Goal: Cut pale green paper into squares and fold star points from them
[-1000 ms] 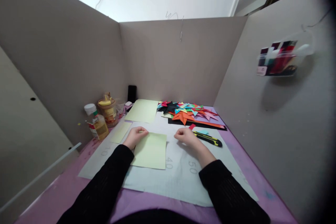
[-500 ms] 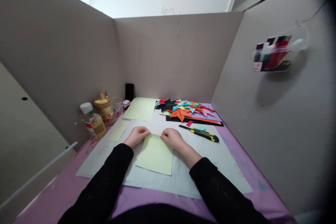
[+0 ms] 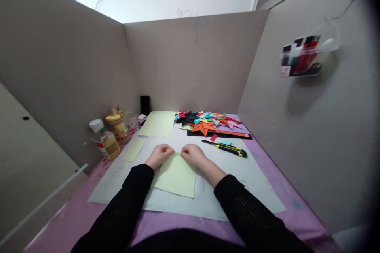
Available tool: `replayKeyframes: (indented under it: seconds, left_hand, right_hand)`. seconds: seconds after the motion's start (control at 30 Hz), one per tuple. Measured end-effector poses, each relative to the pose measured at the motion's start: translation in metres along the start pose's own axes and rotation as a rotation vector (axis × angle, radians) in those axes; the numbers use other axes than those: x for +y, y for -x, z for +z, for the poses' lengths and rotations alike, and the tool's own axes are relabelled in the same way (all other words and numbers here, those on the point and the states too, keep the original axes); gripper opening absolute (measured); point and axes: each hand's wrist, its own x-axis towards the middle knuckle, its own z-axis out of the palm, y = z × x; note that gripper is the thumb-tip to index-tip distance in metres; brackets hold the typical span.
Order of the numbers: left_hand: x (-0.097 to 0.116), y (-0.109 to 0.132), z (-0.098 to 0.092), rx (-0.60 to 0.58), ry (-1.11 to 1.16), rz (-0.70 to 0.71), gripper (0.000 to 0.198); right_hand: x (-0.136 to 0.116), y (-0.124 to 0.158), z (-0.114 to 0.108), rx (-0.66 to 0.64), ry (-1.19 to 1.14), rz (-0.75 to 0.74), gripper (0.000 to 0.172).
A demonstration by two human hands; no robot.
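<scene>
A pale green paper sheet point(image 3: 176, 176) lies on the grey cutting mat point(image 3: 237, 189) in front of me. My left hand point(image 3: 160, 154) pinches its far left corner with curled fingers. My right hand point(image 3: 191, 154) pinches the far edge just beside it, fingers also curled. The two hands nearly touch at the top of the sheet. Both arms wear black sleeves.
A yellow-and-black utility knife point(image 3: 228, 148) lies right of my hands. Behind it sits a pile of coloured folded paper stars point(image 3: 210, 122). A larger green sheet point(image 3: 158, 123) and a narrow green strip point(image 3: 134, 149) lie left. Glue bottle point(image 3: 104, 138) and jar point(image 3: 118, 124) stand by cardboard walls.
My right hand moved left from near the knife onto the sheet's far edge. The left hand shifted slightly right, and the sheet turned a little.
</scene>
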Motion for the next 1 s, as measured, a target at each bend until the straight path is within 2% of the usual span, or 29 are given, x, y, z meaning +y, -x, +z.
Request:
replayKeyframes:
  seconds: [0.13,0.23,0.43,0.5,0.57,0.67,0.7,0.77,0.83,0.9,1.0]
  left_hand:
    - [0.001,-0.001,0.004,0.007,-0.109,0.120,0.028]
    - [0.002,-0.001,-0.002,0.088,-0.107,0.126,0.027]
    - [-0.005,-0.002,-0.035,0.259,0.059,0.042,0.032]
    - [-0.007,-0.002,-0.043,0.304,0.127,0.010,0.034]
    - [-0.007,-0.002,-0.044,0.275,0.152,0.004,0.033]
    - [-0.001,0.000,-0.031,0.185,0.078,0.047,0.029]
    - [0.002,0.001,-0.025,0.154,0.039,0.068,0.028]
    - [0.007,0.002,-0.016,0.093,-0.026,0.106,0.025]
    - [0.009,0.002,-0.014,0.036,-0.028,0.139,0.022]
    - [0.006,0.000,-0.021,0.034,0.085,0.133,0.020]
    - [-0.001,-0.007,-0.037,0.199,0.418,0.068,0.026]
  right_hand:
    - [-0.009,-0.007,0.009,0.048,-0.010,-0.039,0.020]
    - [-0.007,-0.007,0.006,0.051,-0.022,-0.016,0.019]
    - [0.031,0.003,-0.019,0.063,-0.105,0.144,0.015]
    - [0.042,0.003,-0.025,0.102,-0.177,0.209,0.014]
    - [0.043,0.001,-0.026,0.189,-0.259,0.214,0.015]
    - [0.025,-0.001,-0.019,0.293,-0.268,0.053,0.019]
    - [0.016,0.000,-0.015,0.275,-0.227,-0.012,0.020]
    - [0.001,0.001,-0.009,0.161,-0.129,-0.065,0.021]
    - [-0.006,0.003,-0.006,0.032,-0.085,-0.018,0.014]
    - [-0.002,0.004,-0.008,-0.006,-0.148,0.075,0.007]
    - [0.015,-0.001,-0.016,0.168,-0.507,0.233,0.008]
